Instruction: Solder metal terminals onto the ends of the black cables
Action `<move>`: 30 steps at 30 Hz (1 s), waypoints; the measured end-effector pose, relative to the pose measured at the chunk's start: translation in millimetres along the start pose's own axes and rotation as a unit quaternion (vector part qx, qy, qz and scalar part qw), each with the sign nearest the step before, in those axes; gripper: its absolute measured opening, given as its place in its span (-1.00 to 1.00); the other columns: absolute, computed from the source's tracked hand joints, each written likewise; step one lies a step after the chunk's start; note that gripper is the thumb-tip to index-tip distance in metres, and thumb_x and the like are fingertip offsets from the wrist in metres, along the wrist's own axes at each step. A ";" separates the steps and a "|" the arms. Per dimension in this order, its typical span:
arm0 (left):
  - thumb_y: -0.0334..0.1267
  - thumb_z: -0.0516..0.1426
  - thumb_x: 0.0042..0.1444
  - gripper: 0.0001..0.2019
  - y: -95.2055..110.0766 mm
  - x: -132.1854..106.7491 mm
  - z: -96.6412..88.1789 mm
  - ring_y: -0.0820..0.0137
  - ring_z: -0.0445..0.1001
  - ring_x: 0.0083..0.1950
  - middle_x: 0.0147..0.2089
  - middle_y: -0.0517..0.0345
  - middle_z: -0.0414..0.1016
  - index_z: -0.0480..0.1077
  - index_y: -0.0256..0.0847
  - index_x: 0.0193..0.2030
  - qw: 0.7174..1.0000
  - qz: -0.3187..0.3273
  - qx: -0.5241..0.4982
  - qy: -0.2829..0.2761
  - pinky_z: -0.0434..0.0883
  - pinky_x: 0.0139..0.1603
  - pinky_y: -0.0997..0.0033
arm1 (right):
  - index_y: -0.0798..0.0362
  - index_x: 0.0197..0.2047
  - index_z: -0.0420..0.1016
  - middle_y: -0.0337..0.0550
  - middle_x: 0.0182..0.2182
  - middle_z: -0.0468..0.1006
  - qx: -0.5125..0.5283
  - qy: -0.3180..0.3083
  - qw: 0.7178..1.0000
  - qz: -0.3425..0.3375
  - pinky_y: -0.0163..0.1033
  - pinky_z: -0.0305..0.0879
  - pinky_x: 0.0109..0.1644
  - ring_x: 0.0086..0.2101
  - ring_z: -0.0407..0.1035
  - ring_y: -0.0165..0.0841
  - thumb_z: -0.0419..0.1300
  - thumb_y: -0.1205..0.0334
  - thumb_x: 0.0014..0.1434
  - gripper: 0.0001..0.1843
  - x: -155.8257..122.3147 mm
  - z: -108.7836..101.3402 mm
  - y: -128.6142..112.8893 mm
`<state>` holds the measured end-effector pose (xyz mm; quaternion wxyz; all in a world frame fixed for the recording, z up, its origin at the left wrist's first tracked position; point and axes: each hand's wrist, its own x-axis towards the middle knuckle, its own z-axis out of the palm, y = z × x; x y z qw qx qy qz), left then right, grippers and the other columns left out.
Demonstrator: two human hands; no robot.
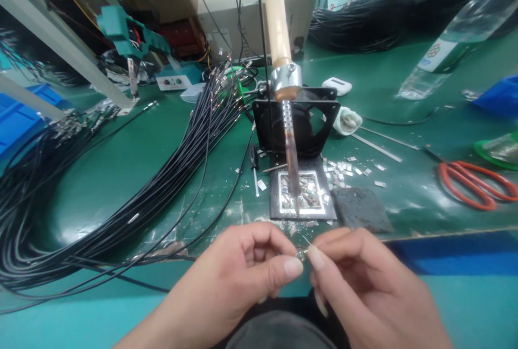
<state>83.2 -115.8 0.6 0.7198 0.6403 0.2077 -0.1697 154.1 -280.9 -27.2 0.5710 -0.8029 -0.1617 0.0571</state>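
At the front edge of the bench my two hands meet, thumb to fingertips. My left hand (259, 265) is closed in a pinch on a small shiny metal piece (300, 255), perhaps a connector; most of it is covered by the fingers. Close beside it, my right hand (364, 279) pinches a thin pale wire-like strand (306, 240) that sticks up past the thumb. Just beyond the hands, a soldering iron (293, 171) with a wooden handle points down over a white-framed tray (280, 211) of small metal parts.
A black fan frame (327, 128) stands behind the iron. A bundle of black cables (162, 192) sweeps across the left. A small screwdriver (254, 163), dark pad (362, 210), orange-handled scissors (465, 190) and plastic bottle (441, 60) lie or stand around. Loose metal tabs (343, 171) are scattered.
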 end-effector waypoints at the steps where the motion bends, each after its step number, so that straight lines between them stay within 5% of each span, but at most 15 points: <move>1: -0.02 0.34 0.25 -0.68 -0.1 0.1 0.2 0.52 0.32 -0.35 -0.34 0.25 0.42 0.51 -0.28 -0.18 1.000 -0.001 0.001 0.000 0.25 -0.32 0.50 | 0.24 -0.36 0.41 -0.12 -0.52 0.32 0.000 -0.001 1.000 0.000 -0.58 0.38 -0.32 -0.38 0.36 -0.58 0.18 -0.29 0.31 -0.35 -0.2 -0.8 0.4; 8: -0.03 0.30 0.30 -0.69 -1.4 0.2 0.7 0.53 0.31 -0.37 -0.36 0.25 0.41 0.50 -0.29 -0.19 1.000 0.002 0.019 0.000 0.23 -0.33 0.50 | 0.26 -0.38 0.43 -0.11 -0.44 0.42 0.009 -0.106 0.994 0.027 -0.62 0.30 -0.42 -0.46 0.32 -0.65 0.17 -0.16 0.36 -0.43 -10.5 -7.6 11.2; 12: -0.03 0.29 0.32 -0.70 -2.0 0.0 -0.1 0.52 0.30 -0.37 -0.38 0.25 0.40 0.50 -0.28 -0.19 1.000 0.000 0.023 -0.001 0.22 -0.34 0.49 | 0.25 -0.37 0.41 -0.12 -0.51 0.34 0.000 -0.019 1.000 0.012 -0.59 0.35 -0.35 -0.41 0.34 -0.59 0.18 -0.26 0.32 -0.36 -8.2 -1.3 5.5; 18: -0.05 0.35 0.24 -0.70 -4.9 -1.2 -2.3 0.52 0.31 -0.33 -0.31 0.23 0.44 0.51 -0.28 -0.15 1.000 0.003 -0.018 -0.020 0.23 -0.31 0.51 | 0.24 -0.37 0.40 -0.12 -0.53 0.30 0.014 -0.007 1.000 0.002 -0.58 0.37 -0.34 -0.38 0.36 -0.57 0.19 -0.29 0.30 -0.35 -1.5 1.9 0.8; 25: -0.02 0.38 0.18 -0.66 -5.1 -0.2 1.1 0.52 0.25 -0.36 -0.36 0.26 0.39 0.49 -0.28 -0.20 0.999 -0.004 -0.032 -0.019 0.19 -0.35 0.51 | 0.23 -0.30 0.46 -0.12 -0.40 0.47 0.041 -0.179 0.982 0.047 -0.69 0.33 -0.42 -0.46 0.37 -0.68 0.13 -0.04 0.41 -0.54 -11.9 -13.0 17.7; 30: -0.22 0.23 0.30 -0.86 3.9 -2.1 7.1 0.51 0.30 -0.35 -0.36 0.27 0.39 0.50 -0.25 -0.22 1.000 -0.020 0.001 0.004 0.24 -0.32 0.50 | 0.18 -0.29 0.45 -0.18 -0.44 0.44 0.044 -0.196 0.979 0.027 -0.74 0.32 -0.42 -0.50 0.35 -0.71 0.18 -0.01 0.37 -0.62 -11.0 -20.1 23.8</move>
